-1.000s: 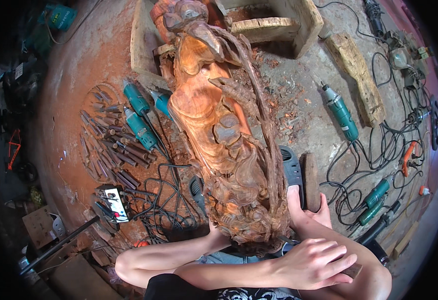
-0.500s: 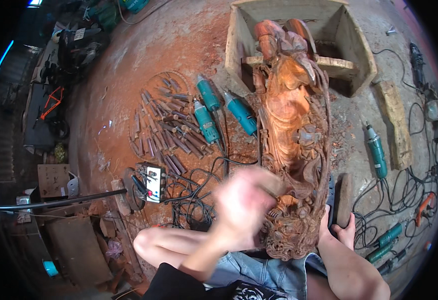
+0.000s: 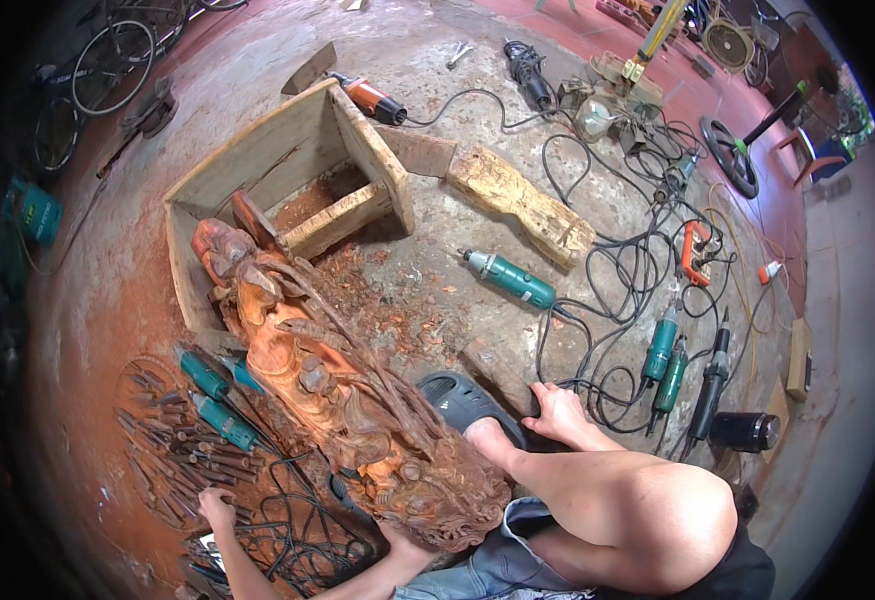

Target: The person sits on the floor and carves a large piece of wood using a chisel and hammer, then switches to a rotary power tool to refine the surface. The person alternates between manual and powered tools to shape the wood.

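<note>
A carved reddish wooden figure (image 3: 333, 385) lies aslant, its far end in a wooden box (image 3: 288, 165) and its near end at my lap. On its left, my left hand (image 3: 220, 508) is over the near edge of a pile of slim, dark-handled carving tools (image 3: 173, 440), its fingers bent but apart. I make out nothing held in it. To the right of the carving, my right hand (image 3: 560, 415) is closed round the near end of a flat wooden block (image 3: 498, 378), beside my foot in a dark sandal (image 3: 463, 395).
Two teal power grinders (image 3: 220, 422) lie between the pile and carving. Another teal grinder (image 3: 513, 280) and a pale timber piece (image 3: 518, 205) lie right of the box. Tangled black cables (image 3: 608, 290) spread farther right, near a black canister (image 3: 745, 431). More cables (image 3: 308, 525) lie beneath my left arm.
My view has swung to the right. My left hand, blurred over the carving before, is now down at the tool pile on the left. The right hand stays on the wooden block.
</note>
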Motion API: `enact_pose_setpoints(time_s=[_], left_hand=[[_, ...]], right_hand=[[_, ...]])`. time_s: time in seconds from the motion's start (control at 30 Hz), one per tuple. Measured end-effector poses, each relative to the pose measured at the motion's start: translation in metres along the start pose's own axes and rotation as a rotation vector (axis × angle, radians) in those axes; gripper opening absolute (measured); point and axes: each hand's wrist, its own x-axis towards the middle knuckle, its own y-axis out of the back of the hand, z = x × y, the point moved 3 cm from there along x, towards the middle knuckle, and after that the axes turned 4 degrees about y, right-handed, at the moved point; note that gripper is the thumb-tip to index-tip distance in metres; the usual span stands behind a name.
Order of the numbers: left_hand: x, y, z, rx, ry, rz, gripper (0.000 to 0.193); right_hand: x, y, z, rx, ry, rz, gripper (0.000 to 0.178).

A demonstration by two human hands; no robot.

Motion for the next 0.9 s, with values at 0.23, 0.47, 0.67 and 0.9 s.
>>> enact_pose_setpoints(time_s=[0.23,0.47,0.67,0.9], left_hand=[[0.006,-0.046,-0.006,-0.329,-0.187,0.460,0.028],[-0.064,0.021,0.139,-0.592,-0.213,0.451,0.024],[-0.087,0.061,0.182,-0.902,-0.229,0.472,0.026],[-0.111,0.080,0.229,-1.075,-0.135,0.388,0.035]], right_hand=[[0.006,-0.013,0.005,0.065,0.102,0.126,0.054],[0.042,-0.002,-0.014,0.721,0.284,0.469,0.039],[0.000,-0.021,-0.046,0.856,0.344,0.295,0.024],[-0.022,0.004,-0.056,1.169,0.299,-0.224,0.036]])
